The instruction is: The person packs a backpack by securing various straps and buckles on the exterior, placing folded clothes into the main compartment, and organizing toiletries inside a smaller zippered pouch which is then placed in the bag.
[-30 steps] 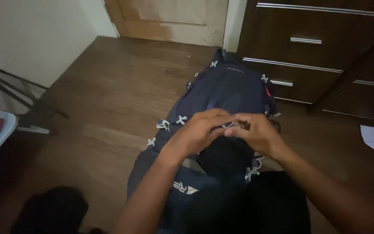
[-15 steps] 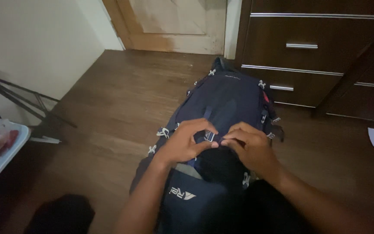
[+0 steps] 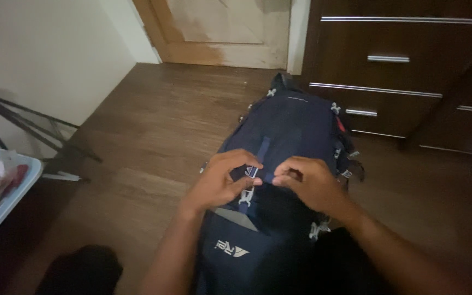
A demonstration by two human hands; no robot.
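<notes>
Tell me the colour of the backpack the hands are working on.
Dark navy blue backpack, with pale cord loops along its edges; the head view shows it.

Pretty dim room. Brown wood-plank floor (image 3: 154,125) all over, plain white wall (image 3: 44,60) around 10 o'clock, pale wooden door (image 3: 219,27) at 12. Dark brown dresser with silver bar handles (image 3: 405,60) sits at 2 o'clock, black metal stand legs (image 3: 22,123) at 9.

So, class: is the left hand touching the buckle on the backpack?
Touching. The head view shows the left hand with its fingertips pinching the buckle on the backpack.
</notes>
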